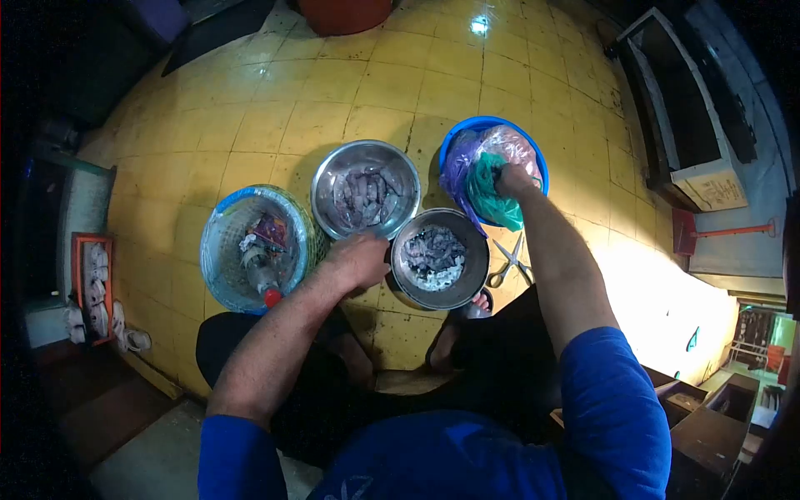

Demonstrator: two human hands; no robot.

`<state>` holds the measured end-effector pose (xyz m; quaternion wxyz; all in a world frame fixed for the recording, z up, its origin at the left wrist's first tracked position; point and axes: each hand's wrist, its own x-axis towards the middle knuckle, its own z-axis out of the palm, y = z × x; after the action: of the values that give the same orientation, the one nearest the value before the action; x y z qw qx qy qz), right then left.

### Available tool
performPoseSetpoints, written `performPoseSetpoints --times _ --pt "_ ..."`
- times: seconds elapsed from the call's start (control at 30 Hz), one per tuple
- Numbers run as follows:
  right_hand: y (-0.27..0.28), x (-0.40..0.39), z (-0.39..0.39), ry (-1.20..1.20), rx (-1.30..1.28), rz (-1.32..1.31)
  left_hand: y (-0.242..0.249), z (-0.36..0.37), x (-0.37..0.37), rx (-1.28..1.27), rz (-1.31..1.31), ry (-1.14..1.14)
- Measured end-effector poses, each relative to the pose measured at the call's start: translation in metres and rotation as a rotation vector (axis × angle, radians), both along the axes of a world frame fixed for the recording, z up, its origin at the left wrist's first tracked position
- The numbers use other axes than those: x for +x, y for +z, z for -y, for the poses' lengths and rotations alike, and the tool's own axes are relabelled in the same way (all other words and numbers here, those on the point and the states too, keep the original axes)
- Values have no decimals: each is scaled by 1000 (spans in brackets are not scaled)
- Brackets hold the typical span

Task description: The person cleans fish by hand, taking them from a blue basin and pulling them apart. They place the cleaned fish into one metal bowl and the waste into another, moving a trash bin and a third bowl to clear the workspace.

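My right hand (517, 179) is closed on a green plastic bag (485, 185) in a blue basin (473, 125), beside purple and clear bags. My left hand (361, 258) is between two metal bowls, near their rims; its fingertips are partly hidden. The larger steel bowl (323, 160) holds grey pieces that look like cut fish. The smaller bowl (403, 287), nearer me, holds dark grey pieces and a white substance. Scissors (510, 265) lie open on the floor right of the smaller bowl.
At the left a lined basket (213, 271) holds a bottle with a red cap and wrappers. My feet are behind the bowls. A red bucket (343, 12) stands at the far edge, and a red dustpan (685, 232) is at the right. Shoes (98, 292) sit far left.
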<state>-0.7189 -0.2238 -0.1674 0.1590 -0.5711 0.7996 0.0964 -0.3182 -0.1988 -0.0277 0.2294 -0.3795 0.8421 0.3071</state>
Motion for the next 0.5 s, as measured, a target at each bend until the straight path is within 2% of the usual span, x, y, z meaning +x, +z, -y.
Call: performPoseSetpoints --times 0.13,0.2,0.27,0.33,0.4,0.43,0.5 --pt "53 -7 2 18 60 135 -1 1 1 -41 -114 -30" --pt "65 -13 3 41 -44 74 5 1 -1 -60 -100 -33" --pt "83 -21 6 -85 -189 368 7 1 -2 -68 -94 -32" --pt "98 -23 0 -86 -189 366 8 0 0 -72 -79 -35" --pt "152 2 -19 -237 -160 667 12 1 -2 -50 -65 -28" --pt "164 10 -26 -243 -245 738 12 1 -3 -52 -67 -28" --pt "164 4 -32 -155 -300 687 13 2 -6 -52 -103 -20"
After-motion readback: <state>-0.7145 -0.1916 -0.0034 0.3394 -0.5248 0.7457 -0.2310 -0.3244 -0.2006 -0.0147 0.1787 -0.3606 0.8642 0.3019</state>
